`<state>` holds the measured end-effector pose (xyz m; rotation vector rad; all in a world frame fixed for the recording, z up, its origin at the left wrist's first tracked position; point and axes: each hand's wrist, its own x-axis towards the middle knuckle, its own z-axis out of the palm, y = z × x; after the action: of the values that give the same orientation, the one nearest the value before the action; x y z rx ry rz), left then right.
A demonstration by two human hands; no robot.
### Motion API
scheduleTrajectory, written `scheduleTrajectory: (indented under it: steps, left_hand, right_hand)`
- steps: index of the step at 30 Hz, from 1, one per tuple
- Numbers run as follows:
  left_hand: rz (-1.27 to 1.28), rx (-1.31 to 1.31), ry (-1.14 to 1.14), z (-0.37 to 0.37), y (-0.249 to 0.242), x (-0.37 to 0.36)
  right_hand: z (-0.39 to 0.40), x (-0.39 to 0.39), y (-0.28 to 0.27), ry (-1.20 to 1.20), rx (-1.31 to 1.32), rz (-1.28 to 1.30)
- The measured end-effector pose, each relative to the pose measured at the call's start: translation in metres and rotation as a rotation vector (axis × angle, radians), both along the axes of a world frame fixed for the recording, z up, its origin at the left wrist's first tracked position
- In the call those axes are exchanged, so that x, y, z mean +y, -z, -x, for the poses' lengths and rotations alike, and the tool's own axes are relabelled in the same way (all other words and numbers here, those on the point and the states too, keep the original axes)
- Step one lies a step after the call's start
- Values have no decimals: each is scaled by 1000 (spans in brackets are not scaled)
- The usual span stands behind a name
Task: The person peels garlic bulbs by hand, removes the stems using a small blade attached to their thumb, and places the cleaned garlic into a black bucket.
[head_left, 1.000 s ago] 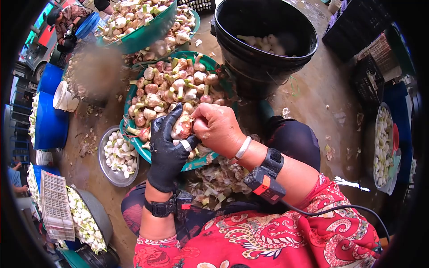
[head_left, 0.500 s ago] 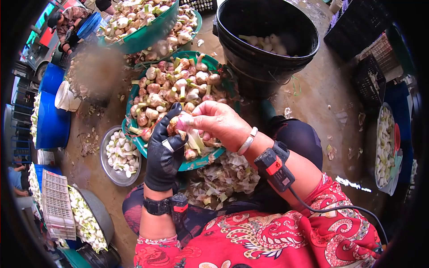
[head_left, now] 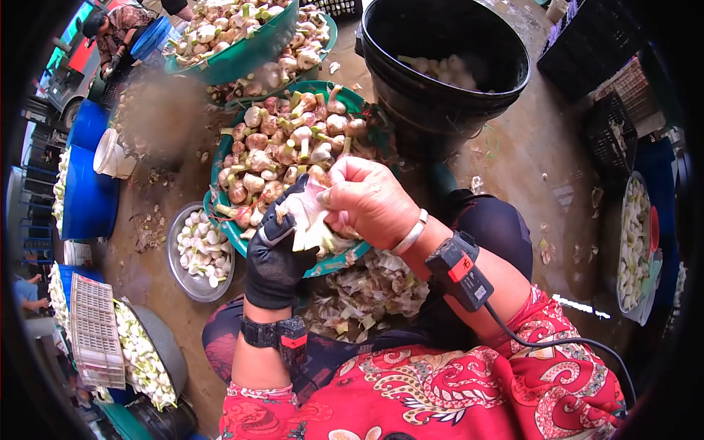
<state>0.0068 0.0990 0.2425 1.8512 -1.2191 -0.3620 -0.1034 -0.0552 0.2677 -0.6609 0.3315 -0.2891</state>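
Observation:
My left hand, in a black glove with a pale metallic band across a finger, is closed around a garlic bulb with a whitish stem. My bare right hand pinches the pinkish outer skin at the bulb's upper side. Its fingers hide part of the bulb. Both hands are over the near part of a green basin heaped with unpeeled garlic. Below them, a pile of loose garlic skins lies between my legs. To the left is a metal bowl of peeled white garlic.
A large black bucket with some pale bulbs inside stands ahead right. Another green basin of garlic is raised at the back. Blue tubs line the left, near a crouching person. Black crates are at right.
The outer skin on the bulb is pulled further open, showing a broader pale pink-white surface. My left hand has turned around the bulb, and the view has shifted slightly.

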Motion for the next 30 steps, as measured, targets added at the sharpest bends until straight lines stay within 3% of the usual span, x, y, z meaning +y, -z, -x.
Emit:
scheduleTrajectory:
  steps: [4,6,7,11,12,14,15,16,18,19,20,22,24,27,30]
  left_hand:
    - [-55,103,40,6,-19,-6]
    - [394,1479,49,7,-24,-15]
    - [399,1579,87,6,-23,-16]
    - [350,1573,69,5,-22,-17]
    - [349,1575,71,4,-21,-17]
    - [317,1203,52,3,-16,-18]
    - [246,710,115,1,-11,-17]
    - [243,711,116,1,-10,-16]
    - [305,1078,67,3,-12,-20]
    - [360,1388,45,5,-17,-21]
    - [360,1387,48,5,-22,-21]
    - [376,1268,-17,3,-31,-20]
    - [229,755,-147,5,-32,-18]
    - [148,591,-48,10,-27,-20]
    - [198,685,-144,4,-39,-25]
  right_hand:
    - [0,-2,6,56,-68,-119]
    - [-4,-3,9,176,-81,-150]
    - [-5,-5,10,208,-76,-127]
    - [-3,-12,5,245,13,68]
    - [-1,-14,-2,165,138,140]
    - [1,-15,-12,4,387,282]
    - [4,-12,-5,-59,388,405]
    - [2,-12,6,-167,383,415]
    - [4,-12,11,-161,131,208]
    - [4,-12,10,-159,132,210]
    - [3,-12,7,-82,87,131]
    - [0,-12,-2,90,83,19]
    - [-2,-14,3,160,156,141]
    - [-5,-5,3,129,103,141]
    - [-5,2,2,67,86,183]
